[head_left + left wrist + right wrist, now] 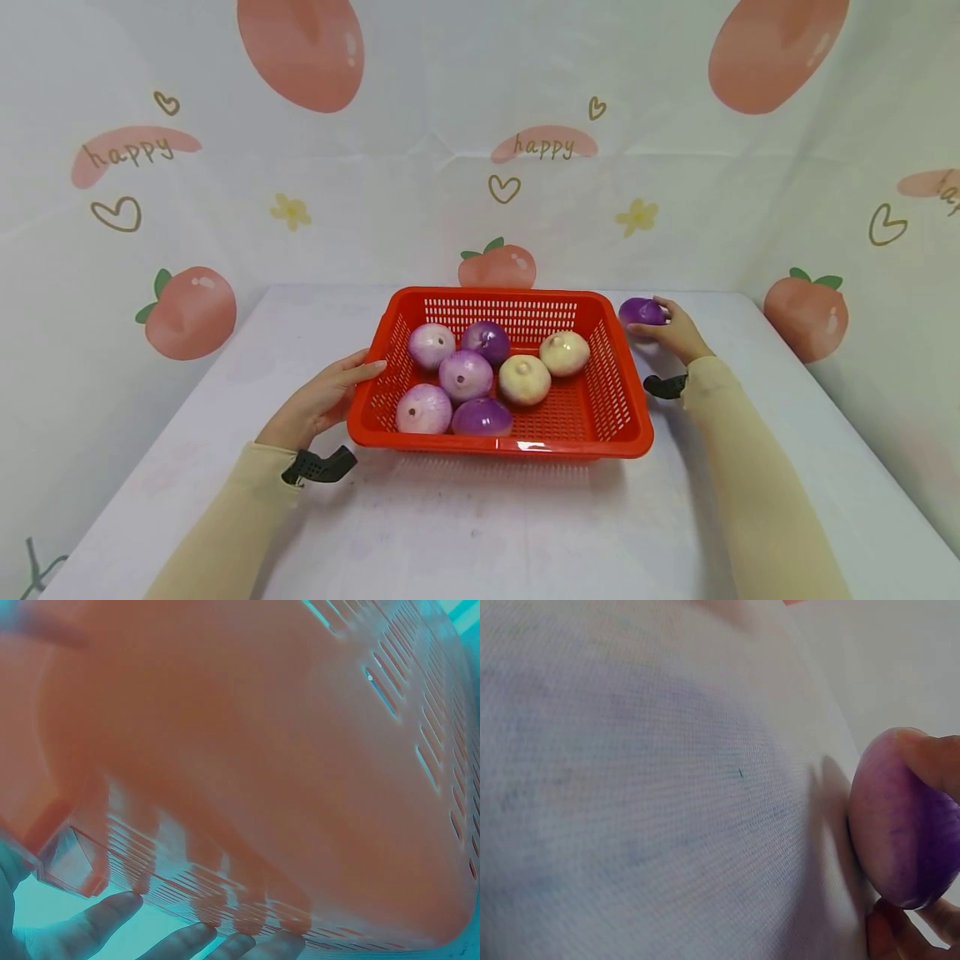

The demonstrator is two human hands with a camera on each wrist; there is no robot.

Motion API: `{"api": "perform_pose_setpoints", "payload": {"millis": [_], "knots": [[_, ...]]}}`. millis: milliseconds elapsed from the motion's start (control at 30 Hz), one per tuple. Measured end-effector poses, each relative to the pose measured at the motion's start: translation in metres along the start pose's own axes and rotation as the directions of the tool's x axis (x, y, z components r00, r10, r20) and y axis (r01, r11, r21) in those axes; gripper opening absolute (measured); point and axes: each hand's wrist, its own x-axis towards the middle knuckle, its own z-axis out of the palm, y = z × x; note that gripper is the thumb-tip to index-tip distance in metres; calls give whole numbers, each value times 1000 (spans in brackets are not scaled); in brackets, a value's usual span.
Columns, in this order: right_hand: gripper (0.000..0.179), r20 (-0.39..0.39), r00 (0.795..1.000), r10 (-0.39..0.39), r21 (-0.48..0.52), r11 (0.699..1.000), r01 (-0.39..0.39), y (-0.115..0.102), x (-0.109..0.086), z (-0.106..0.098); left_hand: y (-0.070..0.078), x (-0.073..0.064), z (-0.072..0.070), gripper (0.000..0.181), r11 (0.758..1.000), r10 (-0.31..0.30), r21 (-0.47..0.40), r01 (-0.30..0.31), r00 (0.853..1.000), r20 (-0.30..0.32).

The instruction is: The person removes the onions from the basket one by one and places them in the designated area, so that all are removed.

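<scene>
A red plastic basket (500, 444) with slotted walls holds several onions: pale purple ones such as this onion (424, 410) at the left, darker purple ones, and two cream-coloured onions (525, 381) towards the right. At the basket's left side, my left hand (318, 400) has its thumb over the rim. Its fingers (180, 941) touch the outer wall in the left wrist view. Beyond the basket's right side, my right hand (678, 332) grips a purple onion (641, 312). In the right wrist view, thumb and fingers hold this onion (900, 825) from two sides, close over the tabletop.
The white table (480, 533) has a pale cloth-like surface. A white backdrop (420, 208) printed with fruit, hearts and lettering rises directly behind it and along both sides. Black straps with camera mounts sit on both wrists.
</scene>
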Motion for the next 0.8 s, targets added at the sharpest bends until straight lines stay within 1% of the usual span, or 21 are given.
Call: {"api": "perform_pose_setpoints", "payload": {"millis": [167, 300, 400, 433, 467, 600, 667, 800], "knots": [[101, -1, 1000, -4, 7, 1000, 4, 2, -2, -3, -1, 0, 0, 68, 1000, -1, -8, 1, 1000, 10], [106, -10, 1000, 2, 15, 1000, -2, 2, -5, -7, 0, 1, 1, 67, 1000, -1, 2, 1, 1000, 10], [108, -13, 1000, -16, 17, 1000, 16, 2, -5, -13, 0, 2, 2, 67, 1000, -1, 10, 1, 1000, 6], [108, -28, 999, -15, 17, 1000, 16, 1, -6, -15, 0, 2, 2, 68, 1000, -1, 13, 1, 1000, 6], [107, -25, 999, -35, 11, 999, 35, -1, -6, -18, 0, 2, 2, 69, 1000, -2, 13, 2, 1000, 4], [99, -48, 995, -93, 22, 995, 94, -17, -13, -31, 1, 2, 1, 71, 1000, -2, 14, 2, 1000, 7], [95, -48, 990, -135, 39, 990, 137, -30, -18, -39, 1, 2, 0, 71, 1000, -1, 13, 1, 1000, 11], [87, -102, 971, -215, 91, 970, 225, -64, -32, -50, -1, 2, -1, 70, 1000, 4, 18, -5, 1000, 11]]}}
